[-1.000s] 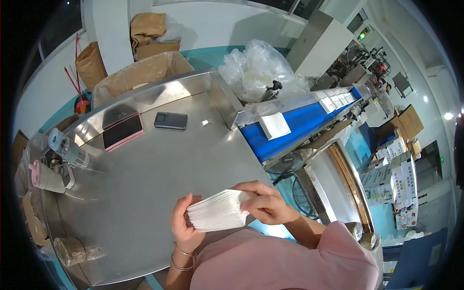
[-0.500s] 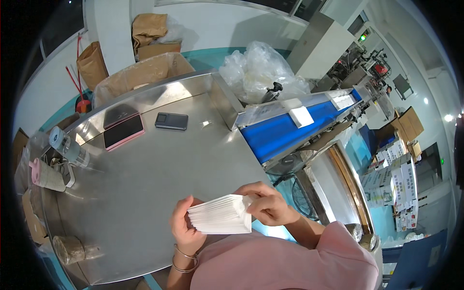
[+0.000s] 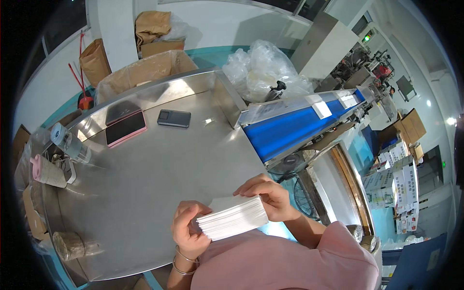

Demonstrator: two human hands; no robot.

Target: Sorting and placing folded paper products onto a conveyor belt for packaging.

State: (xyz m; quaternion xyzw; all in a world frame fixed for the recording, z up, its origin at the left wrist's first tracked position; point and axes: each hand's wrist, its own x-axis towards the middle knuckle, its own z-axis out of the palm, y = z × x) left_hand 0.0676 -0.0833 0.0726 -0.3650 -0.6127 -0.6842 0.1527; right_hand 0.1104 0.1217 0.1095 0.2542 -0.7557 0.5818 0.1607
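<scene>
I hold a stack of thin white folded sheets (image 3: 233,217) between both hands, above the near edge of the metal table. Its layered edges face me and its right end sits slightly higher. My left hand (image 3: 191,228) grips the left end, with a bracelet at the wrist. Around the right end are the fingers of my right hand (image 3: 270,197), partly hidden behind the stack. Whether the sheets are tissues or plain paper I cannot tell.
A steel table (image 3: 145,193) with raised rims carries a pink-edged phone (image 3: 126,129), a dark phone (image 3: 174,118), a water bottle (image 3: 70,141), a pink-lidded cup (image 3: 47,171) and a tape roll (image 3: 68,245). White packs (image 3: 319,107) lie on the blue conveyor belt (image 3: 285,128) at right.
The stack has shifted slightly right and tilted, its edges now more even. My right hand has moved from the stack's top corner to its right end. The belt's packs have travelled farther away.
</scene>
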